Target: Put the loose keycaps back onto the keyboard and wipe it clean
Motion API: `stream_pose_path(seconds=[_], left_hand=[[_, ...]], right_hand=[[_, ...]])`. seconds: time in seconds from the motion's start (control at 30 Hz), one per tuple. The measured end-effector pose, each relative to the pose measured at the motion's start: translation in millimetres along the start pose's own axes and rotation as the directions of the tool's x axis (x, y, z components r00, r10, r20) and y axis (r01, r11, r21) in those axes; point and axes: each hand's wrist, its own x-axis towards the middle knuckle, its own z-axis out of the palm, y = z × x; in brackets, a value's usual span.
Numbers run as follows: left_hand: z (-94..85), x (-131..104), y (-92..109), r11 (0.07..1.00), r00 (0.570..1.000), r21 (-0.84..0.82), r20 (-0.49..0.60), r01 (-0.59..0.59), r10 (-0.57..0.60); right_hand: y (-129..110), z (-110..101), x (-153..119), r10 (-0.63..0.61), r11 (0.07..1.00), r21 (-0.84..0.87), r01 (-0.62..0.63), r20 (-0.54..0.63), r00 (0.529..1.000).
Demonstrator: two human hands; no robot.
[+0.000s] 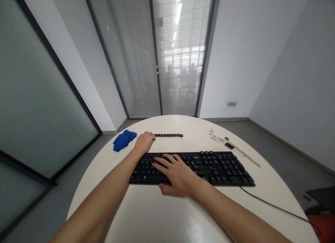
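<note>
A black keyboard (pixel 220 169) lies across the white round table. My right hand (pixel 176 175) rests on its left half, palm down, fingers spread over the keys and thumb at the front edge. Beyond the keyboard, a row of small black keycaps (pixel 169 135) runs from left to right. At the left end of that row is my left hand (pixel 144 142), its fingers curled down and drawn together. Whatever its fingertips hold, if anything, is hidden or too small to make out.
A crumpled blue cloth (pixel 123 140) lies left of my left hand. White gloves (pixel 216 135), a small black item (pixel 229 145) and a thin pale stick (pixel 247 156) are at the right. The keyboard's cable (pixel 277 205) trails over the table's right edge.
</note>
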Motion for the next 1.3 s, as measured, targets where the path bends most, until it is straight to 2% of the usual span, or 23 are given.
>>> stream_pose_path(seconds=[0.2, 0.27, 0.37, 0.5, 0.7, 0.9, 1.3], left_hand=[[-14.1, -19, 14, 0.994, 0.995, -0.104, -0.091, 0.041, -0.051], [-20.1, -31, 20, 0.971, 0.986, -0.234, -0.147, 0.045, -0.082], [-28.3, -53, 27, 0.883, 0.971, -0.469, -0.193, 0.036, -0.142], [-34.8, -80, 28, 0.738, 0.96, -0.672, -0.159, 0.065, -0.23], [-33.8, -97, 13, 0.747, 0.982, -0.665, -0.136, 0.004, -0.127], [-30.6, -97, 4, 0.726, 0.997, -0.687, -0.043, 0.018, -0.066], [-30.7, -94, 1, 0.693, 0.999, -0.72, 0.001, 0.027, -0.038]], right_hand=[[1, 5, 1, 0.009, 1.0, 0.001, -0.009, 0.004, 1.0], [2, 5, 1, 0.013, 1.0, 0.002, -0.013, 0.003, 1.0], [3, 5, 1, 0.01, 1.0, 0.004, -0.01, 0.008, 1.0], [3, 4, 2, 0.007, 1.0, 0.01, -0.007, 0.01, 1.0], [2, 2, 2, 0.008, 1.0, 0.014, -0.008, 0.028, 1.0], [2, 1, 2, 0.007, 1.0, 0.022, -0.008, 0.034, 0.999], [2, 2, 3, 0.017, 1.0, 0.022, -0.017, 0.032, 0.999]])
